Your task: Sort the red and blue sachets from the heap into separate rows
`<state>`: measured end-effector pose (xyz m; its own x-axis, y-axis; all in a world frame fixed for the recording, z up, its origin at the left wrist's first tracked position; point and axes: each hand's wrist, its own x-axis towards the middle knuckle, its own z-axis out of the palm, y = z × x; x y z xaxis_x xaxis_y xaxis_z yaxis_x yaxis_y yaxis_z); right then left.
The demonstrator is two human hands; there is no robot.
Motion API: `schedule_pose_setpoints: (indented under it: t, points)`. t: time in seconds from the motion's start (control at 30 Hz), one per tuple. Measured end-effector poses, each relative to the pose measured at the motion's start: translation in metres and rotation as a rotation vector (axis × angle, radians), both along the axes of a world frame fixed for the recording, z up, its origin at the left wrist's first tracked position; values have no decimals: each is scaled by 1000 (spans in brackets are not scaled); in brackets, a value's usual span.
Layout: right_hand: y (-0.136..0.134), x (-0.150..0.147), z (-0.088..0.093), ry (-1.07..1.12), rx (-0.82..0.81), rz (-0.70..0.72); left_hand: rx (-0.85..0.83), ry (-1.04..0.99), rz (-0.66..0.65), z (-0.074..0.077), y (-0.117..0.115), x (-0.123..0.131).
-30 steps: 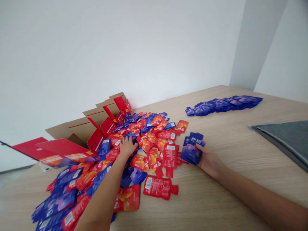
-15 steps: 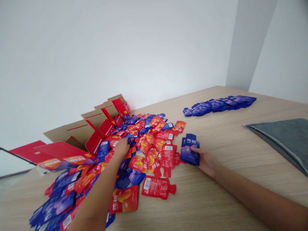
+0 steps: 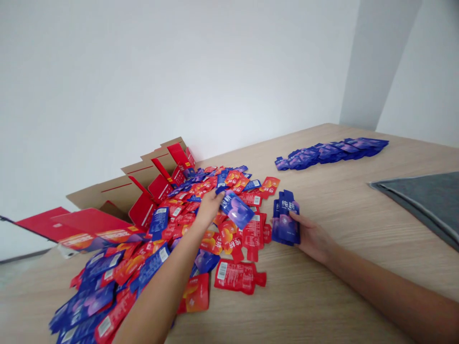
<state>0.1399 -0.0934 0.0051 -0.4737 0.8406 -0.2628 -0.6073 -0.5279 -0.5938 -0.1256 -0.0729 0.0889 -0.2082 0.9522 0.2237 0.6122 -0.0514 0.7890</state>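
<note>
Blue pouch [image 3: 237, 210], printed with pale purple rounds, pinched by the left hand [image 3: 211, 206], since raised above the mixed pile [image 3: 175, 211], blue stack [image 3: 285, 228] still clamped in the right hand [image 3: 312, 239]

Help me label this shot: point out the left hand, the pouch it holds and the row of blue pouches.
Left hand [image 3: 209, 207], head view: back of the hand.
Held pouch [image 3: 236, 210], head view: printed front.
Row of blue pouches [image 3: 332, 153], head view: middle of the row.

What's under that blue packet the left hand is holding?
Red and orange pouches peek out below the blue packet in the left hand. Whatever lies right behind it is covered, so I can't tell.
</note>
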Motion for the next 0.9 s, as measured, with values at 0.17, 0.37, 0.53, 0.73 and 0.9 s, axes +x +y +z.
schedule_pose_setpoints:
  t: [0.17,0.37,0.53,0.73,0.9]
  points:
    - [-9,-2,6,5,4,78,-252,-208,-355,-30,-10,70]
    - [-7,-4,5,-53,-8,-7,-253,-400,-278,-40,-17,104]
    - [3,-1,0,-55,-25,-200,-405,-237,-381,-58,-38,115]
    - [0,-3,-3,-78,83,-247,-592,-473,-451,-76,-46,128]
    - [-4,-7,-5,-92,110,-122,-525,-540,-391,-74,-48,128]
